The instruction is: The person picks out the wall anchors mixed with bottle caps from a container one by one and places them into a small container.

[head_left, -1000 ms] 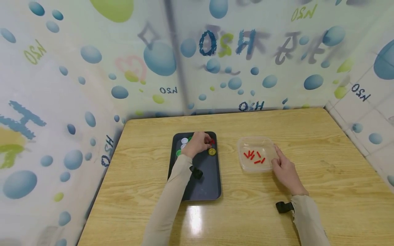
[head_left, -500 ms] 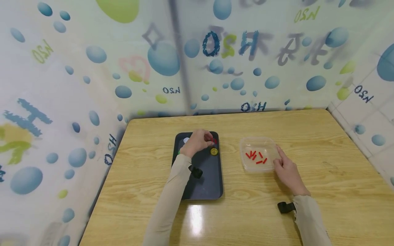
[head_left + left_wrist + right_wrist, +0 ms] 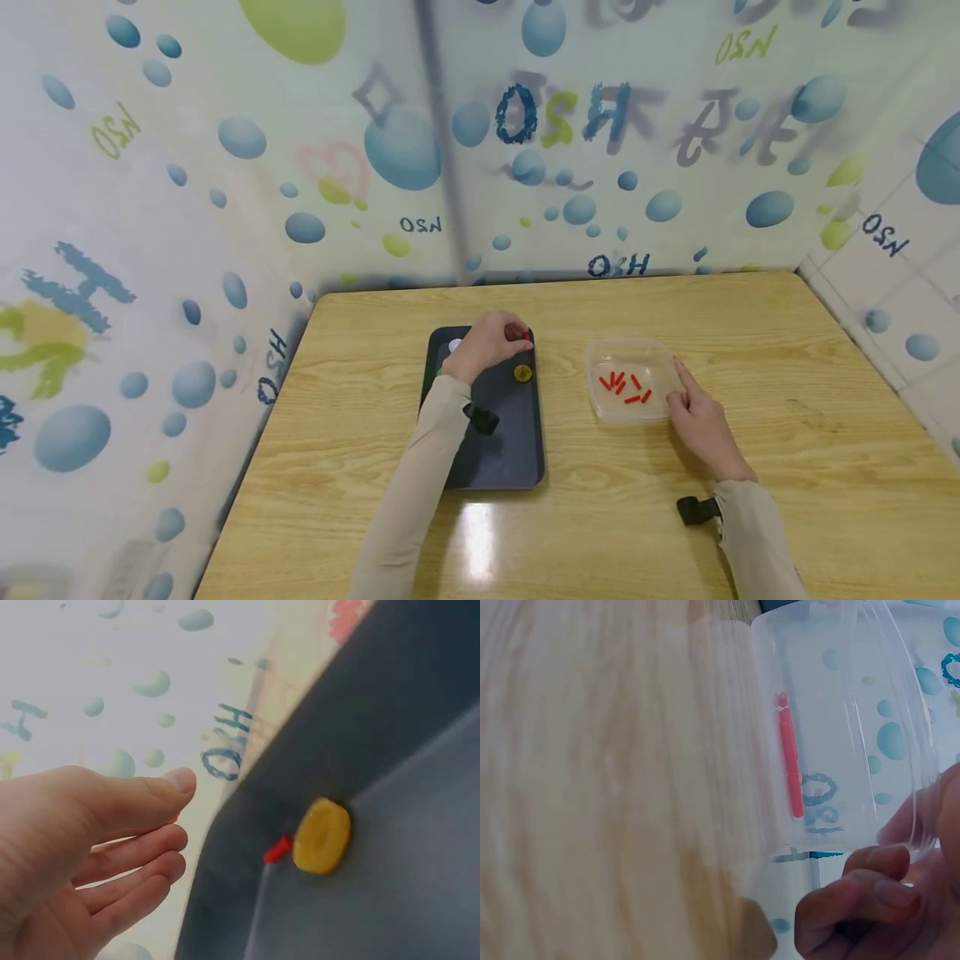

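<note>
My left hand [image 3: 491,343] hovers over the far right corner of a dark grey tray [image 3: 495,450], fingers loosely bent. In the left wrist view, a small red stick [image 3: 277,849] lies against the tray wall beside a round yellow cap [image 3: 322,836], apart from the fingers. The hand and forearm hide much of the tray's left side; one white cap [image 3: 454,344] shows there. My right hand [image 3: 703,423] grips the right side of a clear plastic container [image 3: 600,408], its index finger along the wall. Several short red sticks [image 3: 620,387] lie inside that container.
Tray and container stand side by side on a wooden table [image 3: 600,533], with bare wood between them. A wall [image 3: 570,192] printed with blue and green drops rises behind the table's far edge, and other walls flank it left and right.
My left fingers, earlier gathered around a red piece near the yellow cap, have shifted slightly up and loosened from it. The right hand keeps its hold on the container. The head view has shifted slightly.
</note>
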A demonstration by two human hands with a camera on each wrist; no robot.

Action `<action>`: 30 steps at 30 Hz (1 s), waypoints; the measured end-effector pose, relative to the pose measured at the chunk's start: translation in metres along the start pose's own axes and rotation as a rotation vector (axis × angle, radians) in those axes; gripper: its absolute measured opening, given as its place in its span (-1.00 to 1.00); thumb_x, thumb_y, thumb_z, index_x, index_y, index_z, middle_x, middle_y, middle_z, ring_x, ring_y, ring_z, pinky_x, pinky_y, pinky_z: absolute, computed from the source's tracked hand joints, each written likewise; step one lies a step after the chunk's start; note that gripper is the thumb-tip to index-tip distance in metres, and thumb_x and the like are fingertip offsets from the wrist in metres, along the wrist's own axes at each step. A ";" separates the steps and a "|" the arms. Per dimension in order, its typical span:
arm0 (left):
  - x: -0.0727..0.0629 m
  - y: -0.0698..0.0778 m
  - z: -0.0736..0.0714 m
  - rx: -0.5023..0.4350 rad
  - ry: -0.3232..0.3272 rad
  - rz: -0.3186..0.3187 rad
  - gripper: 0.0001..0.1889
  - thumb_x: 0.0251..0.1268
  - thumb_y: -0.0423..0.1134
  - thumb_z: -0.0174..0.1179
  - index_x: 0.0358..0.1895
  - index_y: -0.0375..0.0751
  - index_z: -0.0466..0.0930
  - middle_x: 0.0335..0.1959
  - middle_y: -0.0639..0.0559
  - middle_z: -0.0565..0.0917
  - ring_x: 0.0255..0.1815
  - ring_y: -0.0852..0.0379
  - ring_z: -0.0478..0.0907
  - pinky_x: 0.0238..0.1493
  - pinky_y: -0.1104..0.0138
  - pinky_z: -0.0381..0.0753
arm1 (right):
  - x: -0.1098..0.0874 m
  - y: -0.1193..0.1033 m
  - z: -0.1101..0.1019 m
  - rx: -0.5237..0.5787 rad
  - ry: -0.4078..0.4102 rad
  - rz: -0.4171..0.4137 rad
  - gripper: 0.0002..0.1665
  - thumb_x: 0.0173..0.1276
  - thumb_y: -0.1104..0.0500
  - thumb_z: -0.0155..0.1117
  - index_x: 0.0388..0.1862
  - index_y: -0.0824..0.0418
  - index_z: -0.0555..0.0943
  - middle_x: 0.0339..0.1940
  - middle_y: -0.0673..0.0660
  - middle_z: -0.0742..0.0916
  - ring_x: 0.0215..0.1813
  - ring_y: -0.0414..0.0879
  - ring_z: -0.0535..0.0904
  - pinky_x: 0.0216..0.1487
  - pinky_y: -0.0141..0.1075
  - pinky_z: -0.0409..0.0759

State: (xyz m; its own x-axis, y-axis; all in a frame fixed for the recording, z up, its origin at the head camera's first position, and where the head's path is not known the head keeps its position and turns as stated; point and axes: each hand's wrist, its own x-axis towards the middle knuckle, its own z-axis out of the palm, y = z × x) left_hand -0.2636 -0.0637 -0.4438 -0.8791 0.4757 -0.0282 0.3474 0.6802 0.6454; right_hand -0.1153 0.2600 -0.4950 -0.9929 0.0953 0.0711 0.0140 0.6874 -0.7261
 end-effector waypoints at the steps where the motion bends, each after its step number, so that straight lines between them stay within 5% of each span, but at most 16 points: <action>1: 0.001 0.002 0.000 0.005 0.003 0.009 -0.70 0.37 -0.17 0.34 0.08 -0.19 0.70 -0.10 -0.02 0.75 -0.10 0.10 0.67 -0.01 0.24 0.68 | 0.000 0.000 0.000 -0.001 -0.001 0.002 -0.30 0.56 0.19 -0.17 0.62 0.35 0.11 -0.61 -0.01 0.33 -0.62 -0.25 0.14 -0.55 -0.33 0.21; 30: 0.016 0.036 0.019 -0.012 0.003 0.115 -0.71 0.33 -0.18 0.38 0.02 -0.25 0.71 -0.10 -0.06 0.74 -0.09 0.08 0.63 0.02 0.29 0.67 | 0.000 0.002 0.001 0.005 0.002 -0.020 -0.31 0.58 0.18 -0.20 0.64 0.28 0.09 -0.65 -0.04 0.32 -0.64 -0.27 0.10 -0.55 -0.32 0.20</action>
State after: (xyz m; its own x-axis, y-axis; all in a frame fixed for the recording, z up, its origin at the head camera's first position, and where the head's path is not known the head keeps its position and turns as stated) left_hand -0.2586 -0.0212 -0.4351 -0.8344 0.5490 0.0489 0.4427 0.6145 0.6530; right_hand -0.1156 0.2608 -0.4973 -0.9928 0.0828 0.0866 -0.0062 0.6858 -0.7278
